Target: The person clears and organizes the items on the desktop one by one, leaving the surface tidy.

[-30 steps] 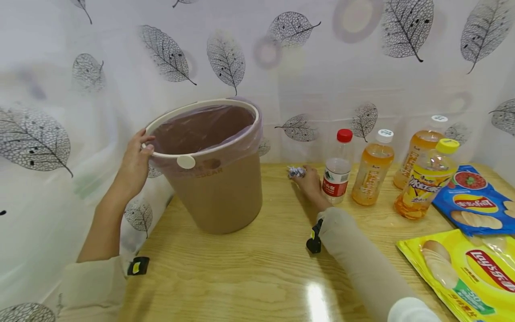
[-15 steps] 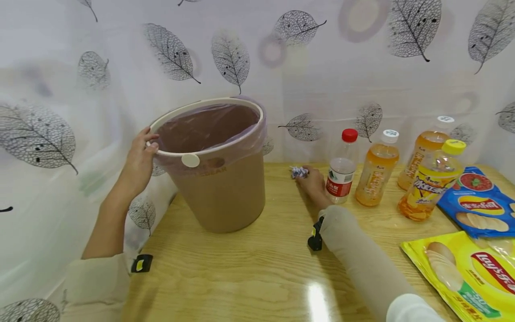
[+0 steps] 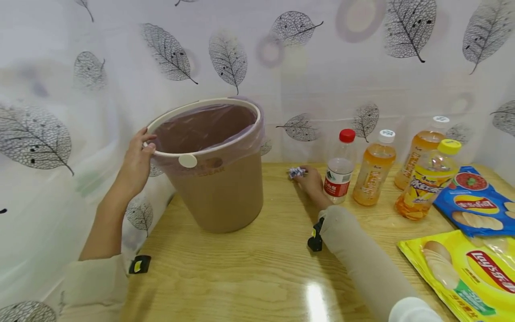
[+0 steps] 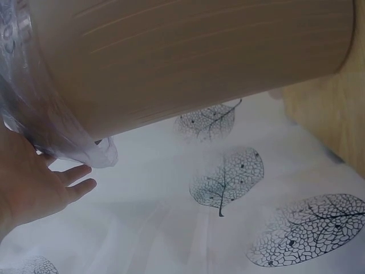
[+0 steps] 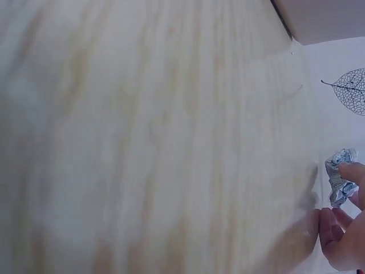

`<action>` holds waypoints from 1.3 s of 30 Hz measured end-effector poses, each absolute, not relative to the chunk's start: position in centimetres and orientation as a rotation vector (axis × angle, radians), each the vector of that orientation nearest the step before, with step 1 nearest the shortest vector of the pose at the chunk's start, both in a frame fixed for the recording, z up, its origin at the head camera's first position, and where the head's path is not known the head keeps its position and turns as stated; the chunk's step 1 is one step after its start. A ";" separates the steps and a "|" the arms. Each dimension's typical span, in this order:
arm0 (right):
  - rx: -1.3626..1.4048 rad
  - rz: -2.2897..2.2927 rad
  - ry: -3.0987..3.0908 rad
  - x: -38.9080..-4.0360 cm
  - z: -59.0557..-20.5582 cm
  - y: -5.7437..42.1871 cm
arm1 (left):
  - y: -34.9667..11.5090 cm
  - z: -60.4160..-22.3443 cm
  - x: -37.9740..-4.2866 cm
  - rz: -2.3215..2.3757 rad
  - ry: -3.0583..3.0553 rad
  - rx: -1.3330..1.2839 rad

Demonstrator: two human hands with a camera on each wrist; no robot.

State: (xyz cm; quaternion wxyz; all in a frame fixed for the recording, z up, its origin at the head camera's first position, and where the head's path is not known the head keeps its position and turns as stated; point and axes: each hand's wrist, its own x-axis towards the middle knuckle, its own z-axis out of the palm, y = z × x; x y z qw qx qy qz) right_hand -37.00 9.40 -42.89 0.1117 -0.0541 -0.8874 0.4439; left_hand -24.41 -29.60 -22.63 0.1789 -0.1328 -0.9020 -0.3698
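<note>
At the rim of a tan trash bin [image 3: 217, 192], lined with a thin purple plastic bag [image 4: 63, 120], my left hand [image 3: 134, 163] pinches the edge. In the left wrist view, two of its fingers stick out loosely below the bag's edge. The bin stands on the table, its mouth facing up. My right hand [image 3: 311, 182] pinches a small crumpled wad of printed paper or foil [image 3: 297, 172] between thumb and fingers, low over the table near the back wall. The right wrist view shows the same silvery-blue wad [image 5: 340, 178] at its right edge.
Right of my right hand stand a red-capped water bottle [image 3: 338, 176], two white-capped drink bottles [image 3: 374, 170] and a yellow-capped bottle [image 3: 426, 183]. Blue [image 3: 476, 203] and yellow [image 3: 462, 268] chip bags lie farther right. A leaf-print curtain [image 3: 249, 44] backs the wooden table [image 3: 225, 277].
The head view shifts slightly. Both hands stay in nearly the same places, the left at the bin rim and the right with the crumpled wad.
</note>
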 end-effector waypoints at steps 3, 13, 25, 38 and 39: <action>-0.154 1.334 -2.595 -36.8 -42.7 9.3 | -29.6 -22.6 -24.4 -1.049 -2.545 -0.379; -0.151 1.454 -2.575 -36.5 -42.4 9.1 | -30.1 -22.8 -24.4 -1.040 -2.550 -0.382; -0.057 1.521 -2.568 -34.8 -41.7 9.5 | -30.0 -22.9 -24.7 -1.011 -2.546 -0.407; 0.070 1.469 -2.649 -32.4 -39.0 9.3 | -29.9 -22.9 -24.6 -0.997 -2.547 -0.413; 0.079 1.457 -2.665 -32.2 -38.7 9.4 | -29.9 -22.9 -24.6 -0.997 -2.546 -0.415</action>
